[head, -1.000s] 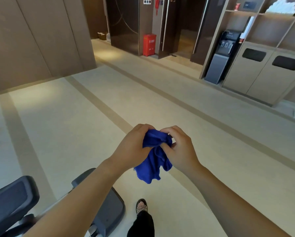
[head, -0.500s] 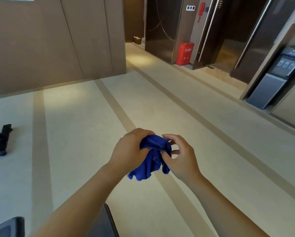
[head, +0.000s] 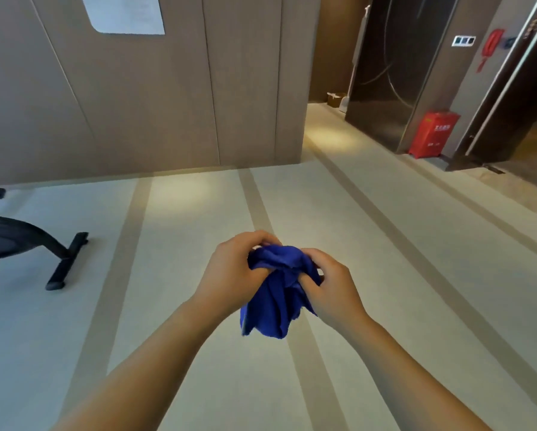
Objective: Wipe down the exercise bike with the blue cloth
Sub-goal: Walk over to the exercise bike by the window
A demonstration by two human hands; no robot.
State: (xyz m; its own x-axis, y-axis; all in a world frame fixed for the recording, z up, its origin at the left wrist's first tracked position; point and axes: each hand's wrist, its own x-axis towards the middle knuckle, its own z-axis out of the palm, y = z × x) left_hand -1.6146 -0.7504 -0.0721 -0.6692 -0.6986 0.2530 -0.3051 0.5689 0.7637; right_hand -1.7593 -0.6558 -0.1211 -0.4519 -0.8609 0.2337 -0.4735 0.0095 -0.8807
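At left edge, exercise bike [head: 12, 236] (cropped)

hands: 2, left hand [head: 229, 275] and right hand [head: 335, 290] | blue cloth [head: 276, 293]: 1, between both hands | exercise bike [head: 18, 234]: 1, well left of the left hand | red box [head: 433, 133]: 1, far beyond the right hand | cardboard box [head: 336, 99]: 1, far beyond both hands

Open floor [head: 183, 321] runs from the near edge to the panelled wall [head: 167, 104], which closes the far edge. The exercise bike [head: 9, 234] stands at the left edge, its foot bar [head: 66, 261] jutting inward. A corridor opens at the far right corner, with a red box [head: 433, 133] against its right side.
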